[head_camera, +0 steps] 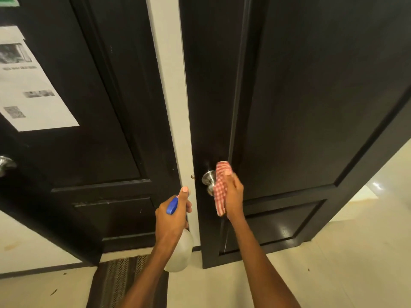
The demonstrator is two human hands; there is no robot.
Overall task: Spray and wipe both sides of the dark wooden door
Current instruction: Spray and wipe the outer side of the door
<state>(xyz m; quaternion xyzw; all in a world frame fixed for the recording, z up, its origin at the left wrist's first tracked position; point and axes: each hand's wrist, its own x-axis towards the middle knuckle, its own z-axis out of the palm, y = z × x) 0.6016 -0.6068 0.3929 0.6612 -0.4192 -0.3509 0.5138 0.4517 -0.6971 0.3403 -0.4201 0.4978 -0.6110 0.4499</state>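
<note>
Pale floor tiles (333, 274) are running under two dark doors split by a white frame strip (171, 85), with a patterned doormat (120, 278) lying at the foot of the frame. On the right, the dark wooden door (311, 107) is standing ajar, its silver knob (209, 181) showing at the near edge. The right hand (233, 196) is clutching a red checked cloth (221, 187) and pressing it against that knob. The left hand (173, 216) is gripping a spray bottle (180, 250) with a blue trigger head, thumb pointing up beside the frame. Printed paper notices (29, 85) are hanging on the left door (93, 130), which has its own knob (6, 164).
</note>
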